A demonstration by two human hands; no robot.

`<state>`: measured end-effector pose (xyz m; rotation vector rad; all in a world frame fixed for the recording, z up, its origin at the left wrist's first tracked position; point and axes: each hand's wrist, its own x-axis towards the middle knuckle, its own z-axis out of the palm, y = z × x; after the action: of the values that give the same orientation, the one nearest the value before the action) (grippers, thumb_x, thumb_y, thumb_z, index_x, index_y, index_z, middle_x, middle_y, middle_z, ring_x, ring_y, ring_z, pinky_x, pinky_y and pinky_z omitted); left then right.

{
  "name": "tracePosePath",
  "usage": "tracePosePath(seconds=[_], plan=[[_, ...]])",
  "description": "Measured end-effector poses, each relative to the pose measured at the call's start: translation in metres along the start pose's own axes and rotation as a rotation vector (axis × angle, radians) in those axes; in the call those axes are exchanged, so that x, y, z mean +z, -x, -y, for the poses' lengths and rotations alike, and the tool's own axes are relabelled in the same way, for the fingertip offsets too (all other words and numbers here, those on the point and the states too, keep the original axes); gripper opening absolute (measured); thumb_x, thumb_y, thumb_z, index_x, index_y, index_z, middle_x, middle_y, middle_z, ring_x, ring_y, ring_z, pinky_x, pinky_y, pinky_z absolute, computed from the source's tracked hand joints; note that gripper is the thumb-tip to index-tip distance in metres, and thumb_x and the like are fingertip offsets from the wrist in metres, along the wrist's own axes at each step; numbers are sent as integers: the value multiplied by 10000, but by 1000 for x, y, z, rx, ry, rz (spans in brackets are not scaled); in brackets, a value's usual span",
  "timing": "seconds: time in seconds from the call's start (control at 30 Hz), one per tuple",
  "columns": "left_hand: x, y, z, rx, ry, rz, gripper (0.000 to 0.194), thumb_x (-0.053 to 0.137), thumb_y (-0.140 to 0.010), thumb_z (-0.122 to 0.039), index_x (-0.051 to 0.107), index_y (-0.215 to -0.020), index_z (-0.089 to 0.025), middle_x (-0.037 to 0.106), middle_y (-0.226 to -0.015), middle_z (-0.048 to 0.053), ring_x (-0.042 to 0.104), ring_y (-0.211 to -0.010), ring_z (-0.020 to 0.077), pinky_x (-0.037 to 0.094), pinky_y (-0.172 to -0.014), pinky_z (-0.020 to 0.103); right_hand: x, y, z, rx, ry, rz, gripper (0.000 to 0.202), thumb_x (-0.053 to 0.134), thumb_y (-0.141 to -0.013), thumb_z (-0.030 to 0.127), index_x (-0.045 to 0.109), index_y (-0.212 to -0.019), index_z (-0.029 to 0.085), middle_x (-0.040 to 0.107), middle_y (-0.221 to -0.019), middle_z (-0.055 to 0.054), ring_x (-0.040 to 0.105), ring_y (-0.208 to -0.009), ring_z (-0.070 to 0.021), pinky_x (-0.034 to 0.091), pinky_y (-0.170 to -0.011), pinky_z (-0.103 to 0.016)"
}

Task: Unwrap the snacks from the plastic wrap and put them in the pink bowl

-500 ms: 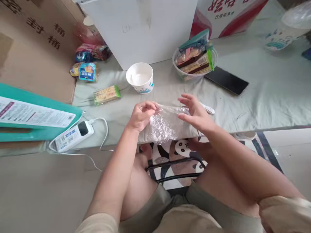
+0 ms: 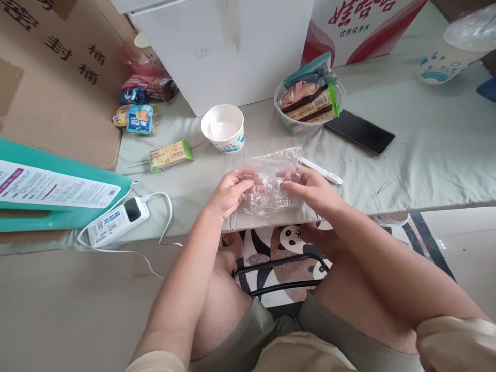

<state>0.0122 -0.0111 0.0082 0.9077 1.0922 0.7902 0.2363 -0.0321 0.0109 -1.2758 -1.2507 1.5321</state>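
Lying between both hands: plastic wrap [image 2: 270,175]

Clear, crinkled, glossy plastic bag [image 2: 271,178] over a matt cloth table cover [image 2: 406,155].

On the cloth-covered table [image 2: 426,155] before us: a white paper cup [image 2: 223,127], a snack-filled clear bowl [image 2: 310,103], a black phone [image 2: 360,132], a power strip [image 2: 116,220].
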Motion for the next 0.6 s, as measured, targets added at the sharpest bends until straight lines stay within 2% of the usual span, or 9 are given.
tracePosePath(seconds=[0.07, 0.17, 0.23, 0.33, 0.4, 0.47, 0.5, 0.57, 0.6], plan=[[-3, 0, -1, -13, -88, -16, 304, 772, -747, -315, 664, -1008, -205, 705, -692, -27, 663, -541, 124, 468, -464, 204, -2, 1, 1, 33, 46, 37, 252, 720, -798, 395, 531, -805, 228, 716, -912, -52, 673, -828, -192, 511, -724, -336], [-8, 2, -4, 2, -178, 42, 321, 777, -761, -342, 649, -1028, -221, 571, -510, -85, 509, -371, 90, 357, -373, 188, -6, 2, -1, 62, 10, 36, 231, 642, -844, 354, 541, -1032, 266, 640, -664, 38, 590, -590, -163, 443, -574, -304], [-11, 5, -6, 61, -121, 41, 309, 789, -740, -363, 647, -976, -223, 533, -486, -93, 451, -351, 77, 310, -361, 184, -8, 3, -3, 18, -47, 52, 266, 613, -859, 344, 559, -1111, 281, 613, -640, 53, 545, -542, -150, 420, -545, -293], [-14, 6, -10, 163, 12, -38, 218, 769, -680, -344, 645, -791, -203, 539, -535, -62, 451, -412, 71, 347, -401, 194, -11, 2, -3, -75, -137, 93, 138, 581, -830, 332, 644, -906, 235, 629, -723, 0, 563, -618, -149, 453, -593, -309], [-17, 3, -12, 213, 39, -67, 190, 691, -671, -367, 635, -687, -186, 572, -597, -11, 496, -489, 96, 397, -448, 221, -12, 0, -1, -97, -150, 120, 219, 514, -829, 369, 655, -776, 210, 645, -759, -45, 599, -702, -181, 488, -661, -346], [-19, -2, -10, 252, -26, -95, 241, 608, -702, -418, 639, -669, -181, 612, -685, 41, 556, -591, 138, 452, -512, 258, -11, -1, 2, -96, -72, 104, 309, 478, -851, 431, 645, -723, 205, 651, -770, -66, 612, -750, -204, 495, -711, -371], [-19, -4, -8, 289, -100, -148, 246, 593, -720, -423, 645, -699, -184, 624, -735, 53, 579, -646, 154, 478, -554, 273, -10, -1, 2, -95, 13, 51, 296, 508, -846, 450, 635, -738, 206, 645, -770, -60, 603, -740, -202, 486, -709, -370], [-15, -7, -1, 434, -318, -374, 183, 628, -733, -373, 642, -785, -198, 631, -833, 52, 594, -743, 166, 511, -652, 291, -7, -1, 3, -98, 210, -119, 209, 636, -779, 391, 624, -891, 215, 629, -773, -20, 558, -676, -176, 449, -676, -350], [-10, -7, 3, 537, -438, -503, 157, 656, -730, -331, 635, -822, -206, 626, -860, 43, 590, -770, 164, 516, -697, 296, -5, -1, 3, -109, 283, -202, 301, 678, -736, 327, 604, -1009, 223, 628, -785, 0, 533, -649, -164, 431, -663, -341]])
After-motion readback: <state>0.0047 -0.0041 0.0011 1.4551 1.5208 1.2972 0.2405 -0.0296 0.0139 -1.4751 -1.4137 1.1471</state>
